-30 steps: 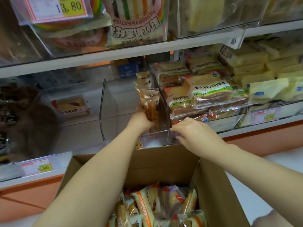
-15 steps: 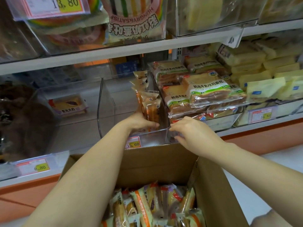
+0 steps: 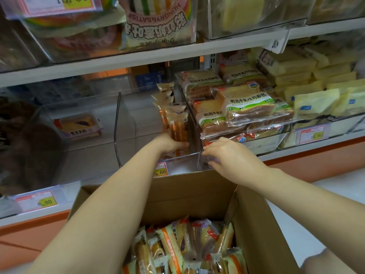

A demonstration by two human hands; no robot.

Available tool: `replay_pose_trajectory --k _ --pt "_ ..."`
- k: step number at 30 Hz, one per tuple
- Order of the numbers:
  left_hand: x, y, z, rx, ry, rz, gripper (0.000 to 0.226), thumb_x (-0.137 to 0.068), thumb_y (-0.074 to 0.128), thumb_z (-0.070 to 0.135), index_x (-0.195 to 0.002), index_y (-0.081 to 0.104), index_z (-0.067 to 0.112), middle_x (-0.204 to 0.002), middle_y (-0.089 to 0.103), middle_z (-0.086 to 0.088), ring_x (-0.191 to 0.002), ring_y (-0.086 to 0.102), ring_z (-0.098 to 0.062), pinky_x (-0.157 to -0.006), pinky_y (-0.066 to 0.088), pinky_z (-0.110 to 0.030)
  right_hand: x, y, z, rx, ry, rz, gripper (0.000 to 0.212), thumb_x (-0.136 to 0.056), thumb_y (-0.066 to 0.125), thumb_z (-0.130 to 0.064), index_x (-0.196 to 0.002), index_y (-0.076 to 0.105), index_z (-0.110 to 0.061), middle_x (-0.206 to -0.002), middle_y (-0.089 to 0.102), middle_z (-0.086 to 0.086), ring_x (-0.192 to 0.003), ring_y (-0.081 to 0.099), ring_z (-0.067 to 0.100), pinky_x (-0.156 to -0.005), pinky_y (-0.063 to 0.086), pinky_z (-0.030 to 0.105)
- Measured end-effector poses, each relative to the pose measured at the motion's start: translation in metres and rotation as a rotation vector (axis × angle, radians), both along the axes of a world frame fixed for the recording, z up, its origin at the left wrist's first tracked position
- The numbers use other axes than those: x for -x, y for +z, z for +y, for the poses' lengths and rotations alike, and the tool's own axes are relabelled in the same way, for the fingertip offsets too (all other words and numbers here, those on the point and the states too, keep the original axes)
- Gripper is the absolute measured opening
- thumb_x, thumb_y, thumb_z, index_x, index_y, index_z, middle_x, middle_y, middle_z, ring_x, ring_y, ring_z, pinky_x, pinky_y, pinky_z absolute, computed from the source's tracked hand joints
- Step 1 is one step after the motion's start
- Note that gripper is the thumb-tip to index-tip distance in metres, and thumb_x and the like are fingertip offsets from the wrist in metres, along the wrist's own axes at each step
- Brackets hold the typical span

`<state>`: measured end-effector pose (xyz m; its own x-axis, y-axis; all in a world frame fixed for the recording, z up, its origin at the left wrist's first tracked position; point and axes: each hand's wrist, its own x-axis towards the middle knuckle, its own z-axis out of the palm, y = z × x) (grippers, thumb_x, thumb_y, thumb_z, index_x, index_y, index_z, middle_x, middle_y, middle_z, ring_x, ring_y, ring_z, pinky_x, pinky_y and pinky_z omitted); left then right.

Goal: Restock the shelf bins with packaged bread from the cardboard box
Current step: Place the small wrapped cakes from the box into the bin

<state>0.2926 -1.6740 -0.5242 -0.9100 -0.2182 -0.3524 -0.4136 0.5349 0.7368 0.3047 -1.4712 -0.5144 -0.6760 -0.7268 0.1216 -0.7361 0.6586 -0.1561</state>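
My left hand (image 3: 171, 144) holds a bread pack (image 3: 178, 125) upright in the mostly bare bin (image 3: 126, 119). My right hand (image 3: 227, 154) touches its rim, though I cannot tell whether it grips. The box (image 3: 177, 194) looks nearly full.

Both my forearms are in view now, bare from the bottom edge right up to the wrists. My bare left hand (image 3: 171, 144) and bare right hand (image 3: 227, 153) are uncovered too. Bottom right corner, another rounded bare bit of me; can't tell which part.
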Motion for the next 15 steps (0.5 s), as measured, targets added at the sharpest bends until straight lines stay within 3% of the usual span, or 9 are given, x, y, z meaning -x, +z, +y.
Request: replay_pose_trajectory --k 4,8,11,13,15 --pt "-0.011 0.010 -0.003 0.052 -0.033 -0.008 0.069 -0.080 0.075 0.022 -0.138 0.039 0.010 -0.124 0.056 -0.013 -0.114 0.055 -0.030 -0.098 0.047 -0.044 0.001 0.000 0.001 0.015 0.009 -0.001 0.036 -0.094 0.052 -0.021 -0.130 0.056 -0.023 -0.130 0.058 -0.004 -0.121 0.046 0.015 -0.098 0.046 0.036" --pt "-0.025 0.022 -0.003 0.210 -0.046 0.055 0.073 -0.082 0.073 0.028 -0.142 0.035 0.012 -0.132 0.051 -0.010 -0.114 0.052 -0.025 -0.093 0.046 -0.036 -0.010 -0.001 0.004 0.138 0.013 0.062 0.027 -0.091 0.059 -0.016 -0.117 0.066 -0.019 -0.120 0.064 -0.002 -0.113 0.055 0.017 -0.090 0.052 0.035" --pt "-0.049 0.024 0.001 0.330 0.063 0.387 0.058 -0.088 0.065 0.025 -0.140 0.040 0.018 -0.130 0.054 -0.001 -0.109 0.056 -0.016 -0.091 0.044 -0.029 -0.027 -0.004 0.004 0.282 0.115 0.120 0.017 -0.082 0.069 -0.009 -0.098 0.072 -0.014 -0.099 0.070 0.000 -0.092 0.063 0.017 -0.074 0.055 0.030" --pt "-0.077 0.022 0.003 0.346 0.086 0.619 0.043 -0.090 0.060 0.016 -0.132 0.051 0.019 -0.118 0.057 0.008 -0.099 0.056 -0.006 -0.088 0.046 -0.022 -0.039 -0.008 -0.003 0.263 0.182 0.075 0.015 -0.084 0.067 -0.013 -0.098 0.071 -0.016 -0.094 0.069 -0.003 -0.088 0.062 0.014 -0.073 0.055 0.029" --pt "-0.111 0.015 0.001 0.373 0.049 0.726 0.032 -0.090 0.057 0.009 -0.121 0.059 0.017 -0.108 0.060 0.010 -0.095 0.055 0.000 -0.086 0.044 -0.012 -0.050 -0.017 -0.015 0.200 0.215 -0.013 0.019 -0.088 0.063 -0.019 -0.105 0.070 -0.018 -0.099 0.069 -0.004 -0.093 0.062 0.014 -0.080 0.054 0.031"
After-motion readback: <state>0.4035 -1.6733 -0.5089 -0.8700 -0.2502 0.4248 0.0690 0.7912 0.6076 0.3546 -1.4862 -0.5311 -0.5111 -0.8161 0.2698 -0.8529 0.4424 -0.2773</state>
